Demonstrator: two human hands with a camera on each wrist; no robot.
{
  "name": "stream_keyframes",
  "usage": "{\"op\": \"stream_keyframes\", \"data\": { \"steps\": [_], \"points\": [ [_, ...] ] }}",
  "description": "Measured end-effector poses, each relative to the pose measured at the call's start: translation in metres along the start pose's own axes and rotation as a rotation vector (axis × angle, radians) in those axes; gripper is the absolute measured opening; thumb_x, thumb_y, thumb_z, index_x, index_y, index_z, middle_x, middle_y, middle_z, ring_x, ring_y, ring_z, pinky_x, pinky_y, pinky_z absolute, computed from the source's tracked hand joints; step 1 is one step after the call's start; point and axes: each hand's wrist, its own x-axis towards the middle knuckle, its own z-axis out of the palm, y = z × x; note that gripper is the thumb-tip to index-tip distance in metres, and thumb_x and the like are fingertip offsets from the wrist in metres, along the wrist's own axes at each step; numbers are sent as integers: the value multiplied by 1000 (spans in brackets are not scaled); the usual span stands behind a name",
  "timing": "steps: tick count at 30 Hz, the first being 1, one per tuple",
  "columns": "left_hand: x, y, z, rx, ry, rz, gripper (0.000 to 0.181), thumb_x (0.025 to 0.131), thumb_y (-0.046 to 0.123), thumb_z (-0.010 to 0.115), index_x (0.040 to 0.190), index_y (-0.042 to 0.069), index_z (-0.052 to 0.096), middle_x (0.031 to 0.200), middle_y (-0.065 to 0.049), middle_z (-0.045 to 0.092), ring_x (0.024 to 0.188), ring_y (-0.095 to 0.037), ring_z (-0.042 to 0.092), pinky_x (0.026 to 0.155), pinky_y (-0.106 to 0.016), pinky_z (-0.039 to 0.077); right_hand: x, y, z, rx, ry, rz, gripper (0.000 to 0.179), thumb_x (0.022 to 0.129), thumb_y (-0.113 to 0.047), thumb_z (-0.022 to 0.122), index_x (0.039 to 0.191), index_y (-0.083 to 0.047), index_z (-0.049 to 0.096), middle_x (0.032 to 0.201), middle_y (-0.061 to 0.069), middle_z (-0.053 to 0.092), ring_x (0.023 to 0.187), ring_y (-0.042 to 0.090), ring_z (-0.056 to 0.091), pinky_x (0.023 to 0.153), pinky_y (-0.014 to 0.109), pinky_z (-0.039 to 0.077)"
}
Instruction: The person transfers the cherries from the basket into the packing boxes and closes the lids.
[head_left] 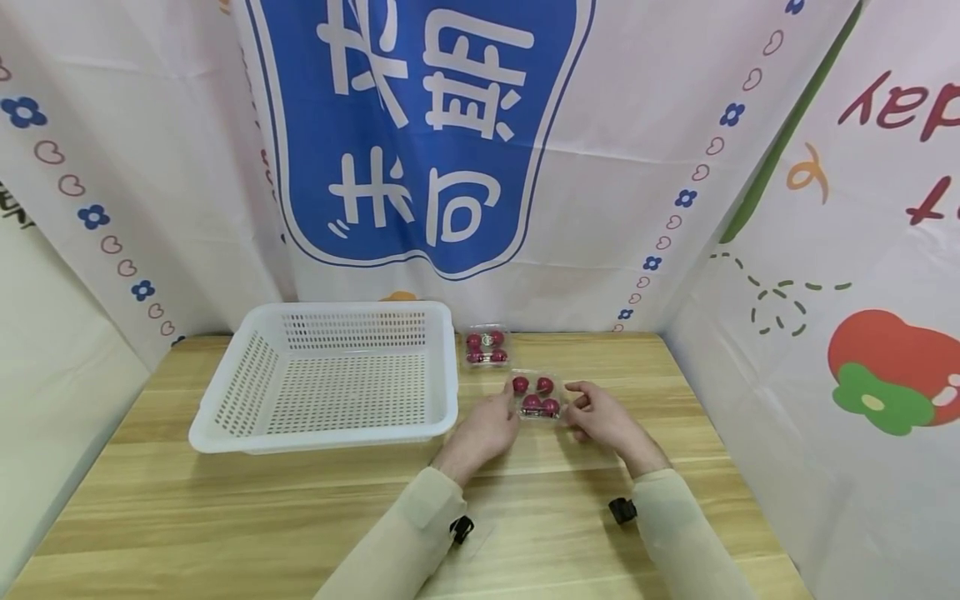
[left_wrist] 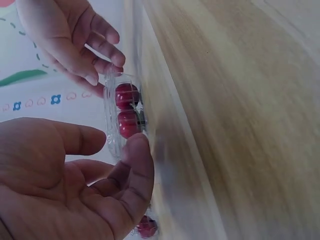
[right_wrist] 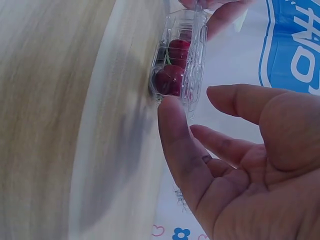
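A clear plastic clamshell box of dark red cherries (head_left: 536, 397) lies between the two hands over the wooden table. My left hand (head_left: 489, 425) is at its left side; in the left wrist view the fingers (left_wrist: 135, 172) curl round the box's near corner, with another digit close to the lid edge. At the opposite side is my right hand (head_left: 600, 417), fingers loosely bent. In the right wrist view one fingertip comes right at the box's lower end, while another digit stands apart from the lid. A second box of cherries (head_left: 487, 347) sits just behind, towards the wall.
A white perforated plastic basket (head_left: 322, 442) stands left of the boxes on the wooden table (head_left: 300, 517). Printed cloth (head_left: 585, 233) hangs behind the table's back edge and along both sides. Black straps with small blocks (head_left: 622, 510) are on the sleeves.
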Motion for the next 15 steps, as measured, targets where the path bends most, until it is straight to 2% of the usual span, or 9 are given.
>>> {"op": "stream_keyframes", "data": {
  "steps": [1,3,4,6,8,10,11,13,15],
  "points": [
    [-2,0,0,9,-3,5,72,121,18,55,183,-4,25,73,-9,63,50,-8,37,42,-23,37,0,-1,0,-11,5,-4,61,116,-10,67,172,7,47,132,27,76,84,22,78,80,38,72],
    [-5,1,1,15,-7,10,71,122,19,55,181,-6,26,63,2,52,48,-8,37,40,-23,35,0,-2,1,-35,15,-15,61,117,-11,67,171,7,48,132,27,77,83,22,79,79,38,71],
    [-7,2,1,22,-9,10,71,122,20,55,181,-7,27,62,4,50,48,-9,37,39,-23,35,0,-2,1,-43,18,-19,60,117,-12,67,170,7,48,132,27,78,83,22,79,78,39,71],
    [-10,3,1,61,3,17,70,123,22,55,180,-8,29,67,0,56,50,-10,40,41,-24,39,0,-3,1,-62,26,-26,59,117,-13,67,170,8,49,131,27,78,83,24,79,77,38,70],
    [-15,6,1,130,35,34,68,122,23,57,178,-9,34,85,-10,71,59,-14,52,47,-28,50,0,-4,1,-95,44,-34,59,118,-15,67,169,8,50,132,27,78,86,26,80,76,39,69],
    [-21,11,-2,195,68,45,68,121,23,59,177,-10,38,113,-22,79,78,-21,67,65,-36,66,0,-6,0,-132,68,-42,59,117,-16,67,169,7,51,133,27,79,96,30,81,81,42,70],
    [-24,14,-4,233,81,52,68,121,24,59,176,-10,39,128,-26,78,89,-26,73,77,-41,71,0,-8,0,-153,83,-48,58,117,-17,67,168,7,52,133,27,79,102,33,82,85,45,71],
    [-30,21,-8,289,104,67,67,121,25,59,176,-9,40,149,-31,72,113,-35,77,99,-48,73,0,-11,-1,-190,111,-57,58,117,-18,66,168,6,53,134,27,79,114,39,82,95,52,72],
    [-36,28,-14,313,118,88,66,122,26,60,176,-8,41,156,-32,69,125,-41,78,108,-53,72,0,-15,-2,-215,137,-67,57,117,-18,65,167,6,54,134,27,80,123,44,81,104,57,71]
  ]
}}
